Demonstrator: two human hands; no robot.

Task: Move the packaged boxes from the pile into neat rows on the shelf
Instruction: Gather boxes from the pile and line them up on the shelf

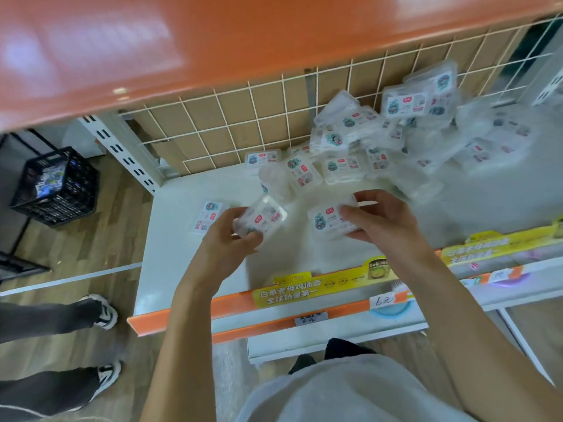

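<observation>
Both hands are busy over the white shelf (170,239), each with its own clear plastic box. The left hand (225,239) has its fingers (248,237) curled round one box (259,219), thumb on the near side; that box is tipped, its long axis slanting up toward the pile. The right hand (380,222) pinches a second box (330,222) by its right end, fingers wrapped over the top edge, label facing up and its long side running roughly along the shelf front.

The boxes are small, rounded-corner, see-through plastic with white labels showing a teal cartoon figure and a red tag. The pile (396,138) is heaped at the back right of the shelf, against the white wire grid (243,117), boxes lying every which way, pretty blurry. One lone box (208,217) lies flat on the shelf just left of the left hand.

A yellow price strip (320,289) runs along the shelf's front edge. A black plastic crate (58,190) stands on a rack well left of the shelf, above the wood-look floor.
</observation>
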